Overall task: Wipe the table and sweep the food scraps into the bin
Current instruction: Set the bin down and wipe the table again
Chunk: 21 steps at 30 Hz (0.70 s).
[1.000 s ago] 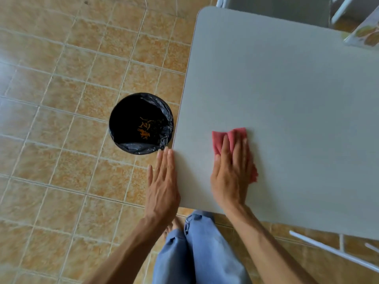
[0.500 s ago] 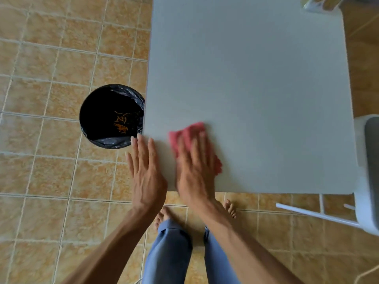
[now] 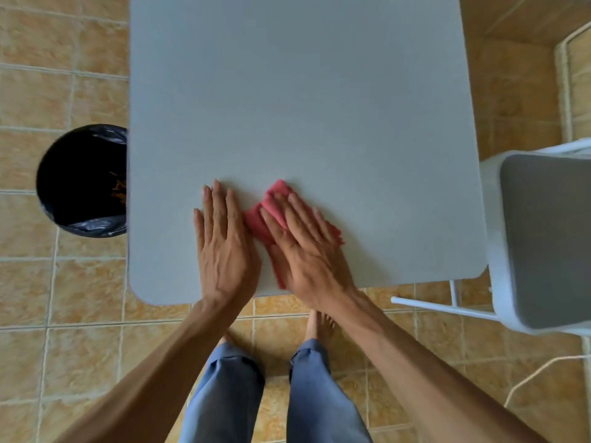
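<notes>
While the red cloth point(image 3: 271, 209) lies flattened on the grey bench point(image 3: 303, 91) near its front edge, we press it down with our right hand point(image 3: 307, 247), palm flat and fingers spread across the fabric, nothing pinched. Our left hand point(image 3: 224, 244) rests just beside it on the bare surface, open and flat with the fingers held close together, its edge touching or nearly touching the cloth. We judge this to be the wiping step, with the left hand set as a kind of guard or scoop beside the cloth. No scraps show on the bench top, though small crumbs could be lost to blur. The next move, as we read it, calls for steady downward pressure and a push leftward toward the bench's side edge, with the hands kept together so that nothing escapes between them.

Out to the left, on the tiled floor point(image 3: 64, 314), stands the bin point(image 3: 73, 180), round, lined with a black bag and partly hidden under the bench edge. Inside it we see a few orange scraps point(image 3: 116, 190) against the dark liner; how full it is we cannot tell. A white chair point(image 3: 543, 238) with a grey seat stands at the bench's right side, and our bare feet show below.
</notes>
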Each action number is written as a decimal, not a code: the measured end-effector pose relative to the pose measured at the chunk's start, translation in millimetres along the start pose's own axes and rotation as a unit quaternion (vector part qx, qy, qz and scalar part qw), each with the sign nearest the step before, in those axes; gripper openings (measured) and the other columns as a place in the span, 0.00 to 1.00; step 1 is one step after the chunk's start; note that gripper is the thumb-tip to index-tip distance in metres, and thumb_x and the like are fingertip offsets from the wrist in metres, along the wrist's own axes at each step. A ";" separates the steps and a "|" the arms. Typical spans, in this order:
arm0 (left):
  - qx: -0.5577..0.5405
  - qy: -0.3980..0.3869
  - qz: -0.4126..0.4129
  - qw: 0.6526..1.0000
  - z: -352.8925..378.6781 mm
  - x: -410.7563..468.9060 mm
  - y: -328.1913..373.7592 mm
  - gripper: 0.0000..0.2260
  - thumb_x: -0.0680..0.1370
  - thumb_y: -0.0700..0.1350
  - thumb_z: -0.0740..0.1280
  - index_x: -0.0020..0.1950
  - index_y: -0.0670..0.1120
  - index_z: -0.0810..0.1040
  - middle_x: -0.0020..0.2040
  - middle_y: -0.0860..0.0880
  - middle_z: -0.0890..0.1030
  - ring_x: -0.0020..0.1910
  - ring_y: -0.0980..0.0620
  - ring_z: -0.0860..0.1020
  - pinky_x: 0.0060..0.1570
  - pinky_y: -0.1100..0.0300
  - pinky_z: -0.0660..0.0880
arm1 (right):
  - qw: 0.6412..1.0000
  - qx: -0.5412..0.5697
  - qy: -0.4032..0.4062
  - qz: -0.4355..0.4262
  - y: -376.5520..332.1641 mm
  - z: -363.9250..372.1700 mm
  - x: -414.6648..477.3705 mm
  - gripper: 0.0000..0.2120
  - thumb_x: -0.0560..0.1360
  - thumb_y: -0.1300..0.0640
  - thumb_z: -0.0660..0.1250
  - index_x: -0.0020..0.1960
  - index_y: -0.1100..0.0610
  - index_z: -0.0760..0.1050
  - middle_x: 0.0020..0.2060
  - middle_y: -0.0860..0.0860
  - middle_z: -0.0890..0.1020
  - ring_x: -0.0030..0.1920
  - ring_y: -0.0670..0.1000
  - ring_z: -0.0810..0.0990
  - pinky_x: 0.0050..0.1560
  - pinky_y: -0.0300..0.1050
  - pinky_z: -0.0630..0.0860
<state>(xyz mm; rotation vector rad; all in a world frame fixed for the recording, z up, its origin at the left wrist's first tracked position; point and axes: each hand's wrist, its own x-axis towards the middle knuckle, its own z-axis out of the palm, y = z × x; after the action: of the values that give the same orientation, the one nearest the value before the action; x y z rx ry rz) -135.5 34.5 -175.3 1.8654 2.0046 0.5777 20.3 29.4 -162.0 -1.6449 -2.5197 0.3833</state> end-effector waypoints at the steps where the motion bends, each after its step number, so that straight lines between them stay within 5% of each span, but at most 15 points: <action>1: 0.001 0.003 0.012 1.000 3.8 2.9 7.3 0.25 0.80 0.36 0.53 0.78 0.33 0.58 0.79 0.35 0.56 0.80 0.38 0.52 0.79 0.51 0.41 | 1.000 -0.008 0.005 0.016 16.5 -2.8 -3.4 0.26 0.86 0.52 0.52 0.82 0.55 0.53 0.82 0.54 0.53 0.83 0.54 0.48 0.80 0.58 0.54; 6: 0.001 -0.031 0.073 0.997 28.1 7.1 55.0 0.23 0.82 0.38 0.51 0.78 0.34 0.59 0.79 0.36 0.57 0.80 0.39 0.54 0.79 0.52 0.40 | 0.930 -0.006 0.126 0.346 13.8 2.4 -11.0 0.25 0.86 0.57 0.49 0.82 0.58 0.53 0.82 0.57 0.54 0.82 0.57 0.50 0.79 0.59 0.57; 12: 0.050 -0.043 0.063 0.996 40.4 6.1 64.3 0.24 0.84 0.44 0.51 0.78 0.36 0.59 0.80 0.38 0.58 0.80 0.42 0.55 0.79 0.53 0.42 | 0.988 -0.001 0.049 0.149 64.2 -10.2 -51.2 0.25 0.86 0.52 0.51 0.82 0.55 0.53 0.82 0.54 0.55 0.83 0.54 0.49 0.80 0.57 0.55; 16: 0.070 -0.054 0.049 0.995 43.5 3.7 69.3 0.24 0.84 0.45 0.50 0.79 0.38 0.57 0.81 0.40 0.54 0.81 0.43 0.51 0.80 0.48 0.46 | 0.946 -0.019 0.074 0.314 120.4 -22.4 -73.8 0.26 0.87 0.49 0.46 0.83 0.53 0.48 0.83 0.53 0.50 0.83 0.54 0.46 0.80 0.60 0.54; 21: 0.055 -0.084 0.061 0.993 50.4 -0.9 99.6 0.25 0.83 0.44 0.49 0.80 0.37 0.55 0.81 0.40 0.52 0.81 0.43 0.48 0.79 0.45 0.44 | 0.900 -0.025 0.110 0.422 153.2 -27.9 -86.5 0.26 0.85 0.46 0.49 0.82 0.48 0.57 0.82 0.55 0.55 0.82 0.58 0.53 0.78 0.65 0.55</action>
<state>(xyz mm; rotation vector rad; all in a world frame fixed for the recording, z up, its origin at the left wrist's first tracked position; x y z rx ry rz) -24.4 42.2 -167.6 2.0395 1.8585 0.3342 197.3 13.2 -172.2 -2.5598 -1.5465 0.1680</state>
